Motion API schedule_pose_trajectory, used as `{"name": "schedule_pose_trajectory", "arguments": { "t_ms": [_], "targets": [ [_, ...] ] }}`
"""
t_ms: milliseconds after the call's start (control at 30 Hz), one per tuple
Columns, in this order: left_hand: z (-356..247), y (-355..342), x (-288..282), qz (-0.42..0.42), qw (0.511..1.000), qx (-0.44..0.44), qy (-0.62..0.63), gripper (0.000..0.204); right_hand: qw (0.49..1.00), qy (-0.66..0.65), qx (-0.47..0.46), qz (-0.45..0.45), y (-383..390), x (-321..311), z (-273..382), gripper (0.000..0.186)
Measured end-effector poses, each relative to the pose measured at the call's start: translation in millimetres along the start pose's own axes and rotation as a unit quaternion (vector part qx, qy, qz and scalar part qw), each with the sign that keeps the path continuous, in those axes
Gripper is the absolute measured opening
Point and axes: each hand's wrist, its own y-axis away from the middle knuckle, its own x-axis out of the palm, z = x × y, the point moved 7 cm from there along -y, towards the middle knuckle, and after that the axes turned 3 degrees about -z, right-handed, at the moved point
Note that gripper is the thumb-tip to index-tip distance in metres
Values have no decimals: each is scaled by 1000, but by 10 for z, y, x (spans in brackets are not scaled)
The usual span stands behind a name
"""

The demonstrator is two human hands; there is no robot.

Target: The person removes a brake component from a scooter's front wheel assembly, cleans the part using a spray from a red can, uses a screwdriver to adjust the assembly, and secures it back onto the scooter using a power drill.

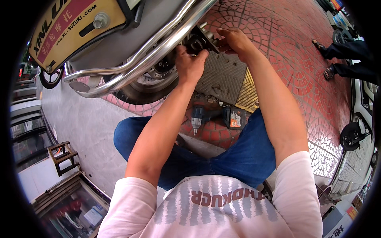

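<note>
Red paving with circular patterns is extending across the centre and right, bordering grey concrete at left; a brown stool is standing near a glass-paned cabinet; bright light is whitening the right-hand paving.

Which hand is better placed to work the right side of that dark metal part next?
Right, probably. The right hand has its fingertips at the right side of the dark metal part; the left hand is at its lower left, seemingly steadying it.
</note>
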Motion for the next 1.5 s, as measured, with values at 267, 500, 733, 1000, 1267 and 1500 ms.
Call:
{"name": "schedule_pose_trajectory", "arguments": {
  "t_ms": [267,500,733,1000,1267,1500],
  "targets": [
    [342,-181,5,-69,995,-1,-67,49,991,128,24,18,-151,-47,-385,49],
    [223,-101,290,40,947,-212,239,30,943,328,48,-14,-943,377,-1755,44],
    [55,95,250,32,932,-257,254,18,984,-97,136,55,-998,1652,-2033,41],
    [212,-78,202,24,917,-288,275,45,981,-143,101,88,-486,2183,-2002,38],
    [413,-270,293,11,909,-266,319,41,927,-323,188,37,73,1998,-2013,35],
    [549,-338,316,-24,902,-254,347,58,924,-337,-18,-180,896,-43,-408,56]
  ]
}}
